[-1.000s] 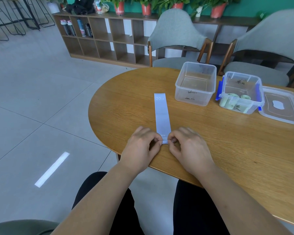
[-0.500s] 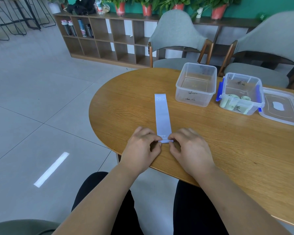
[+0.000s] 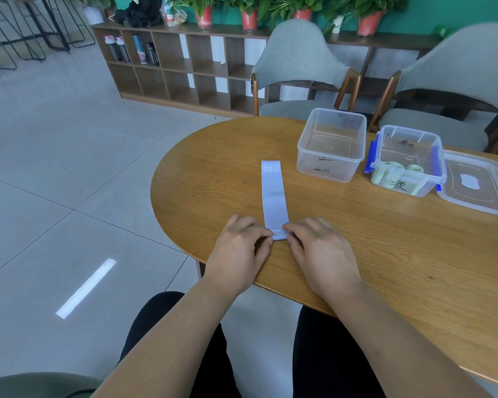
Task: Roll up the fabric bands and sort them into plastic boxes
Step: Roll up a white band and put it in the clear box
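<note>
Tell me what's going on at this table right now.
A person sits at a wooden table, rolling up a light blue band marked 20 LB. The left hand and right hand both pinch its near end; the rest lies flat, not yet rolled. Beyond it stand an empty clear box and a blue-clipped box holding green rolls.

A rounded wooden table [image 3: 385, 254] carries a lavender fabric band [image 3: 273, 193] marked 20 LB, lying flat. Farther back to the right stand an open-topped clear plastic box [image 3: 325, 172], a blue-latched box [image 3: 421, 188] holding rolled green bands [image 3: 395, 167], and a loose clear lid [image 3: 479, 193].
</note>
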`<state>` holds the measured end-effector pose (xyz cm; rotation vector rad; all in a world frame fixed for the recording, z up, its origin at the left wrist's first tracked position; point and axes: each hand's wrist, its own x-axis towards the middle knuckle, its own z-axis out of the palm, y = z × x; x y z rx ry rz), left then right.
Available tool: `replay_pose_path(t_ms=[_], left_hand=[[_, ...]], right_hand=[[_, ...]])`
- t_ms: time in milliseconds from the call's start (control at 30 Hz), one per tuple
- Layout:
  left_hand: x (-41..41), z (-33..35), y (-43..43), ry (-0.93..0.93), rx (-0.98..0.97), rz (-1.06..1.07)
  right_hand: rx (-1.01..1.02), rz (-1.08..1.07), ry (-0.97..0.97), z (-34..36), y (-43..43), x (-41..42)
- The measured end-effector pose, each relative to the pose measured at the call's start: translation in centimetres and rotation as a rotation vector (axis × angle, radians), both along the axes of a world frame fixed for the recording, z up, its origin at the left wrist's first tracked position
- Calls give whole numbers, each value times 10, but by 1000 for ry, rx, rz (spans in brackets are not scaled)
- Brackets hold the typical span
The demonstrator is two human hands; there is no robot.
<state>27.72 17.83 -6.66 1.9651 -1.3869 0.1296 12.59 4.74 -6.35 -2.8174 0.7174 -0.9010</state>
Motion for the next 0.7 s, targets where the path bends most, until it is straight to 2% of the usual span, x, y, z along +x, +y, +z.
replay_pose_path(t_ms=[700], left_hand=[[3, -1, -2, 20, -25, 7]], right_hand=[[75, 12, 50, 2, -3, 0]])
